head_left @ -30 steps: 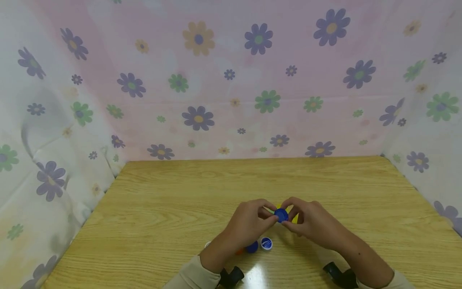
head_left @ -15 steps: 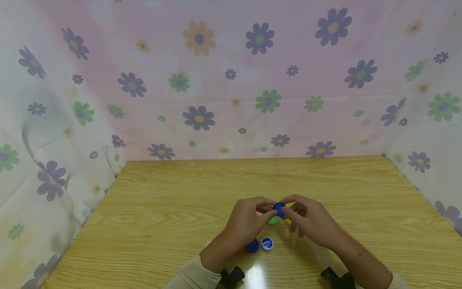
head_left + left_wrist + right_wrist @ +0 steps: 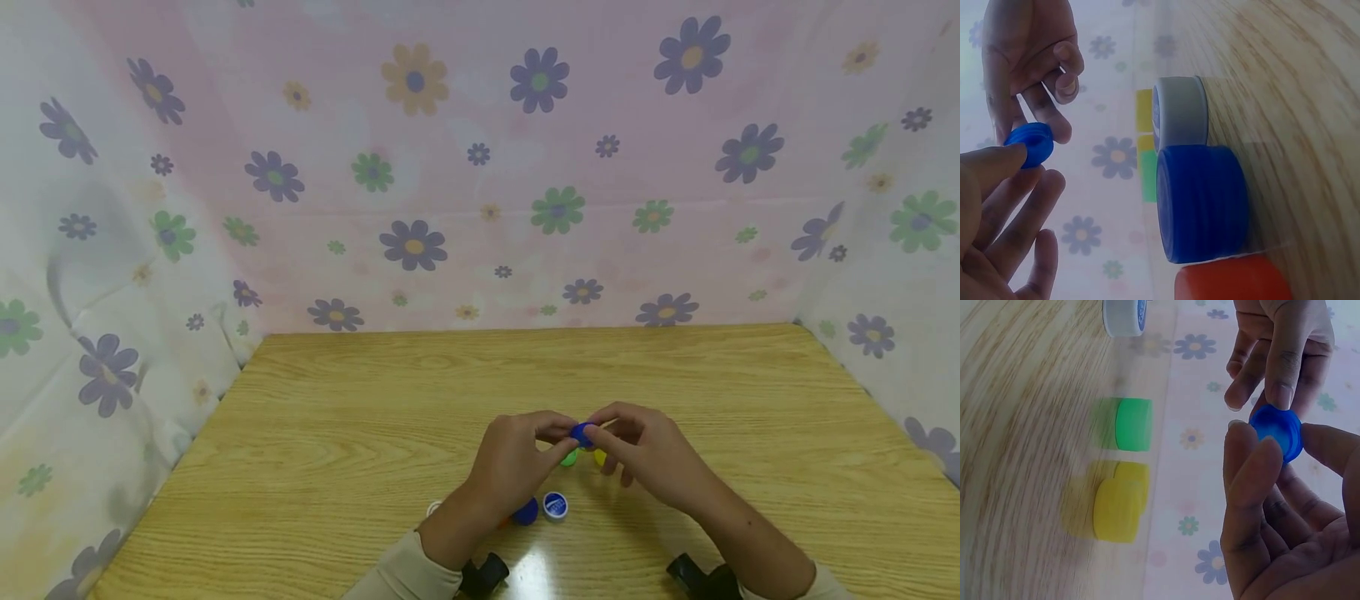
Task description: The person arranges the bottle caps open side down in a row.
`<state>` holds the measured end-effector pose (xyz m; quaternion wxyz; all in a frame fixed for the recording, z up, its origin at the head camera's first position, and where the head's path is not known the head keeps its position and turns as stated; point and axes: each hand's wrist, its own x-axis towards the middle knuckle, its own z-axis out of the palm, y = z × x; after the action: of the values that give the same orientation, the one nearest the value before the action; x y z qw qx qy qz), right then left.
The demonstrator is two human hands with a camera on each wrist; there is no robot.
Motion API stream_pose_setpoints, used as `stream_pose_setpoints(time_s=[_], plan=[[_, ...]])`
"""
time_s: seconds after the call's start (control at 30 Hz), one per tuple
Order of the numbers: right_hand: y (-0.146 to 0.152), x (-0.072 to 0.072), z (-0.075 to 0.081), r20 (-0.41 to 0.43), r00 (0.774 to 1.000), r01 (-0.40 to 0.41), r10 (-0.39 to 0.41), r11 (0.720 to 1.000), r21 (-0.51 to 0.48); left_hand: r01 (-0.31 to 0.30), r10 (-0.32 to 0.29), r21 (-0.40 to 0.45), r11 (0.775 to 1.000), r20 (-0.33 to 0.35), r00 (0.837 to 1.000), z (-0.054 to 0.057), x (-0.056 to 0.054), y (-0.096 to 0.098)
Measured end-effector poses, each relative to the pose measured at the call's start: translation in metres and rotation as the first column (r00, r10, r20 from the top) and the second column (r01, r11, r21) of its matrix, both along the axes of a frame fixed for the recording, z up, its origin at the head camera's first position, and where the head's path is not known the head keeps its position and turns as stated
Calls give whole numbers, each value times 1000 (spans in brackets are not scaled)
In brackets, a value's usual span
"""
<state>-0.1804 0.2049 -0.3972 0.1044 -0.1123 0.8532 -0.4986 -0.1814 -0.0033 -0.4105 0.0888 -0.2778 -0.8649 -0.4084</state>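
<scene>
A blue bottle cap is held above the table between both hands. My left hand pinches it between thumb and fingers, from the left. On the other side, my right hand also pinches its rim. The hollow inside of the cap shows in the right wrist view. Beneath the hands, a green cap and two yellow caps stand on the table. Nearer the body are a white cap with a blue label, a second blue cap and an orange cap.
The wooden table reaches back to a flowered cloth, which also hangs at both sides. A white round thing is mostly hidden by the left forearm. Black devices sit at the wrists.
The blue cap has been tilted and turned between the fingers, and its hollow no longer faces the head camera. The hands shifted slightly away from the body, uncovering the green cap.
</scene>
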Motion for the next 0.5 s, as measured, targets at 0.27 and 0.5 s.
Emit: stream_pose_setpoints(time_s=[0.27,0.5], plan=[[1,0,2,-11,1000,-28,27,999,-31,25,-25,24,999,10,1000,3,0,-2],[2,1,2,-51,998,-34,32,998,-46,14,-15,39,999,40,999,3,0,-2]])
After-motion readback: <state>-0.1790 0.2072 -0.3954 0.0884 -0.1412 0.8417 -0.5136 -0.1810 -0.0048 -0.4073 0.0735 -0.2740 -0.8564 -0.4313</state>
